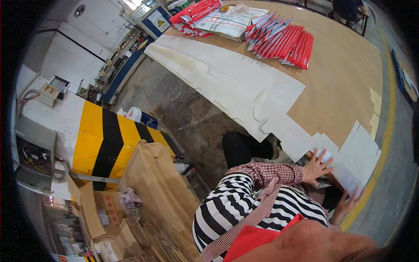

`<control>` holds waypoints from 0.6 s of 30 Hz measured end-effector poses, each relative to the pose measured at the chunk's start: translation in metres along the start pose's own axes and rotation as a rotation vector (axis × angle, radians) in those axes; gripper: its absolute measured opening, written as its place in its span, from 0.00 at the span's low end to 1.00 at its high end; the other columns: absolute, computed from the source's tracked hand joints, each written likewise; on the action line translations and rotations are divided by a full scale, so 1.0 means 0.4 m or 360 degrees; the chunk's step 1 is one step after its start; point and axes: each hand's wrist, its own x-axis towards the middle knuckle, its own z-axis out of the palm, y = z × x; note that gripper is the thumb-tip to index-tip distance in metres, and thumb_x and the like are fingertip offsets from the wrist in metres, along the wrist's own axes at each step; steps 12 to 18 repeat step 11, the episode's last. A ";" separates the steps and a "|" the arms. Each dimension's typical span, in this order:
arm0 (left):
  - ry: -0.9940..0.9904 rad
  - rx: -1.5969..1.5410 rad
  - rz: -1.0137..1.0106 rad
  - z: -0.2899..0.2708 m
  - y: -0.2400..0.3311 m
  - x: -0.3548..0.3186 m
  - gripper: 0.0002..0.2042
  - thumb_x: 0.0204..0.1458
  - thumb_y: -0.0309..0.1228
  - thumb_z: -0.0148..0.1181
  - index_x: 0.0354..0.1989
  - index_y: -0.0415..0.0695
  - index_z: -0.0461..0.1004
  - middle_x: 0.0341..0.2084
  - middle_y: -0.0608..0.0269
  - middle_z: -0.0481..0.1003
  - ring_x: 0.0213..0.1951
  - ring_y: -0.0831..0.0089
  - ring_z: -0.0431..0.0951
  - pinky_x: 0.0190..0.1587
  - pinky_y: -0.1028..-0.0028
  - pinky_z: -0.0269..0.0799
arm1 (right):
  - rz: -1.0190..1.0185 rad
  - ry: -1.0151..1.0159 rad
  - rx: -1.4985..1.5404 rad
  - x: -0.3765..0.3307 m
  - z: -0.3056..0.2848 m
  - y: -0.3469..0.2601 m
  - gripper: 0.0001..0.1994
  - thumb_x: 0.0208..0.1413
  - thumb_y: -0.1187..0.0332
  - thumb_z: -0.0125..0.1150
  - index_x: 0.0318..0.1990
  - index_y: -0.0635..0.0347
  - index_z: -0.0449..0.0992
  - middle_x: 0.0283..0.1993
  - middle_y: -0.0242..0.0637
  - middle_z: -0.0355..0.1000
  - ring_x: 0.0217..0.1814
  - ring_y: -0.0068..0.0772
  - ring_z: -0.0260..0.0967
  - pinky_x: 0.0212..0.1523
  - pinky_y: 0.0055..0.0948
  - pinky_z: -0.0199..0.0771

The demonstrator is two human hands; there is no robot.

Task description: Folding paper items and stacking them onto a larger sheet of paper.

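Note:
A flat white die-cut card sheet (358,153) lies at the table's near right corner. My left hand (317,167) rests on its left part, palm down with the fingers spread. My right hand (344,206) touches the sheet's near edge, its fingers stretched out and slightly blurred; its thumb is hard to see. Neither hand visibly grips anything. Overlapping white card sheets (244,83) run from there along the table's left edge to the far end.
On the brown table (345,65), folded red-and-white card pieces (283,41) stand fanned near a stack of white printed sheets (231,24). A yellow-black striped barrier (111,135) and cardboard boxes (152,183) stand at left. A machine (150,17) is beyond the table's far left.

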 end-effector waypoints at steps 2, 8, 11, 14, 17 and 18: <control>-0.0026 0.0003 0.0034 -0.007 0.012 0.019 0.56 0.27 0.62 0.66 0.68 0.54 0.46 0.68 0.54 0.40 0.64 0.29 0.34 0.57 0.27 0.32 | 0.1290 0.0709 0.0785 -0.060 -0.029 -0.008 0.24 0.56 0.73 0.55 0.61 0.64 0.60 0.67 0.50 0.50 0.68 0.45 0.50 0.65 0.39 0.53; -0.0025 -0.0283 0.0516 0.001 0.099 0.104 0.59 0.28 0.66 0.62 0.68 0.46 0.43 0.68 0.56 0.44 0.66 0.37 0.35 0.60 0.32 0.30 | 0.1265 0.0146 0.0790 -0.113 0.029 0.187 0.18 0.60 0.64 0.53 0.52 0.67 0.66 0.48 0.43 0.67 0.51 0.40 0.64 0.57 0.39 0.64; -0.0112 -0.0994 0.0708 0.061 0.118 0.132 0.56 0.32 0.64 0.61 0.68 0.47 0.42 0.68 0.53 0.42 0.68 0.45 0.34 0.61 0.34 0.25 | 0.1216 0.0467 0.1309 -0.031 0.070 0.081 0.20 0.57 0.63 0.58 0.51 0.67 0.66 0.49 0.43 0.67 0.49 0.39 0.66 0.55 0.40 0.66; -0.0112 -0.0994 0.0708 0.061 0.118 0.132 0.56 0.32 0.64 0.61 0.68 0.47 0.42 0.68 0.53 0.42 0.68 0.45 0.34 0.61 0.34 0.25 | 0.1216 0.0467 0.1309 -0.031 0.070 0.081 0.20 0.57 0.63 0.58 0.51 0.67 0.66 0.49 0.43 0.67 0.49 0.39 0.66 0.55 0.40 0.66; -0.0112 -0.0994 0.0708 0.061 0.118 0.132 0.56 0.32 0.64 0.61 0.68 0.47 0.42 0.68 0.53 0.42 0.68 0.45 0.34 0.61 0.34 0.25 | 0.1216 0.0467 0.1309 -0.031 0.070 0.081 0.20 0.57 0.63 0.58 0.51 0.67 0.66 0.49 0.43 0.67 0.49 0.39 0.66 0.55 0.40 0.66; -0.0112 -0.0994 0.0708 0.061 0.118 0.132 0.56 0.32 0.64 0.61 0.68 0.47 0.42 0.68 0.53 0.42 0.68 0.45 0.34 0.61 0.34 0.25 | 0.1216 0.0467 0.1309 -0.031 0.070 0.081 0.20 0.57 0.63 0.58 0.51 0.67 0.66 0.49 0.43 0.67 0.49 0.39 0.66 0.55 0.40 0.66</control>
